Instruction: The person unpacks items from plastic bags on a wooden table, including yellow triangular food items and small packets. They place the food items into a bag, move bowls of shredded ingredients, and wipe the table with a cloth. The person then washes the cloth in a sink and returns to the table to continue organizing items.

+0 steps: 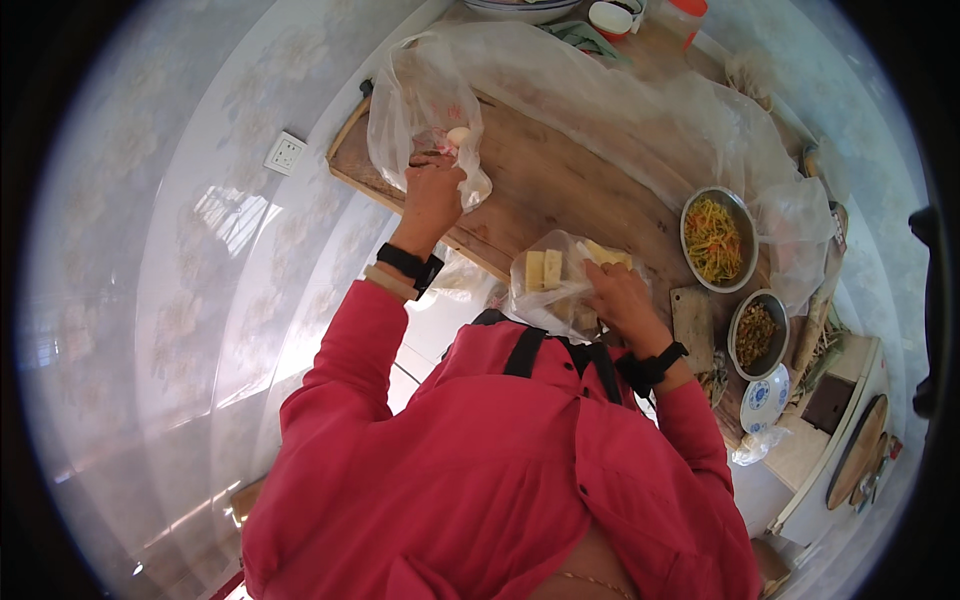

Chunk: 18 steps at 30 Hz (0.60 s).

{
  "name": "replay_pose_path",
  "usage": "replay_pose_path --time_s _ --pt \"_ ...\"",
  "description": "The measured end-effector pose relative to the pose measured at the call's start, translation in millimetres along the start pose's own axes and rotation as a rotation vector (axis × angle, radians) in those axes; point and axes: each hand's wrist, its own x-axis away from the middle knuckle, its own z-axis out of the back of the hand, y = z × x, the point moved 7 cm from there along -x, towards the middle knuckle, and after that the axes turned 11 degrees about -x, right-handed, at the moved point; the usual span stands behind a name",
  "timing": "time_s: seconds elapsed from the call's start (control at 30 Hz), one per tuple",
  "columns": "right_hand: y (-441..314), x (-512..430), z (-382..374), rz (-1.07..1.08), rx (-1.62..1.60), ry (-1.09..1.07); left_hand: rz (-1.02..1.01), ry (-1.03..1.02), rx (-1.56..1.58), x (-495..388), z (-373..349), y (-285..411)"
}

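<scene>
On the left part of the wooden table, my left hand (435,184) is at a thin plastic bag (386,97) with red print. A pale egg (458,136) shows just beyond its fingers. Those fingers are partly hidden, so their grip cannot be made out. At the table's front edge, my right hand (621,296) grips a clear plastic bag (568,300). Yellow blocks of food (543,271) show through this second bag; I cannot tell exactly what they are.
Right of my right hand stand a metal bowl of shredded vegetables (712,240) and a bowl of chopped food (756,337). A wooden board (691,326) and a blue-patterned plate (763,401) are nearby. Plastic sheeting (645,105) covers the back of the table (555,161).
</scene>
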Motion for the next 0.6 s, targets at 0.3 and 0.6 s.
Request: replay_pose_path --time_s 0.3,0.6 --pt "-2 -7 63 -0.035 -0.233 0.324 0.107 -0.181 0.793 42 32 -32" --pt "-58 -80 119 -0.098 -0.777 0.391 -0.072 -0.293 0.309 42 16 -28"
